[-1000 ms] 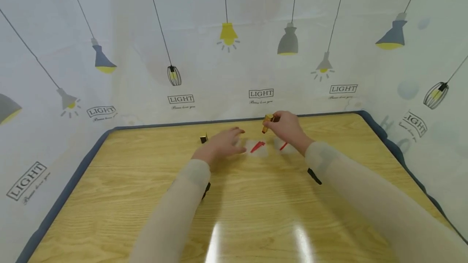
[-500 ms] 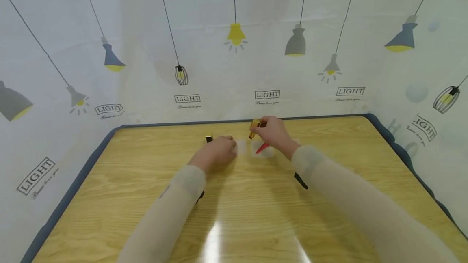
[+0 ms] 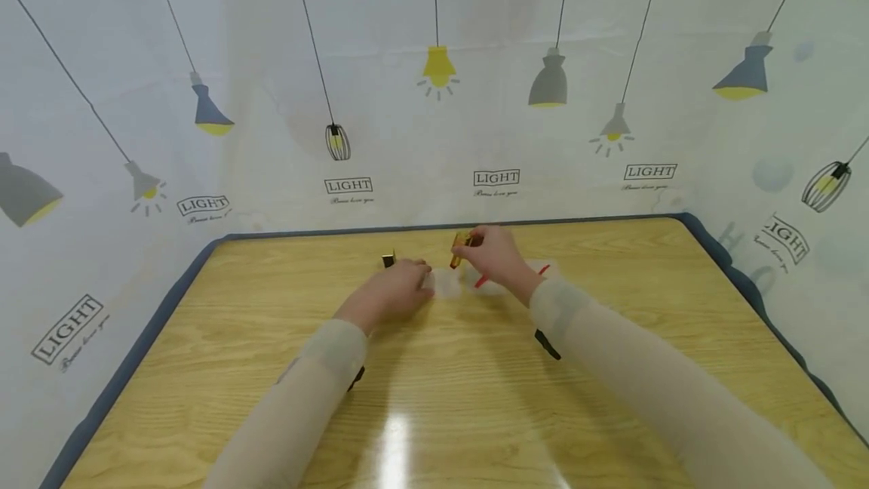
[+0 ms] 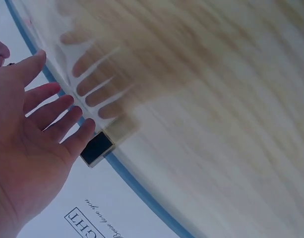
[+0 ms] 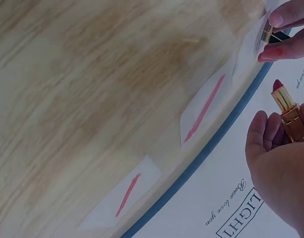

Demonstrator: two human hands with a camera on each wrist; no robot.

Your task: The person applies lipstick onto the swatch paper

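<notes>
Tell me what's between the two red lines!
In the right wrist view: white edges of the lower paper and upper paper, with a strip of bare table between them.

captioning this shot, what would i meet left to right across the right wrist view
White paper piece with shorter red stroke → white paper piece with longer red stroke → topmost white paper piece → gold lipstick tube with red tip

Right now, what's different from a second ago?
The right hand moved left with its lipstick, toward the unmarked paper. The left hand drew back left to that paper's edge. The gold-and-black piece and red-marked papers stayed put.
</notes>
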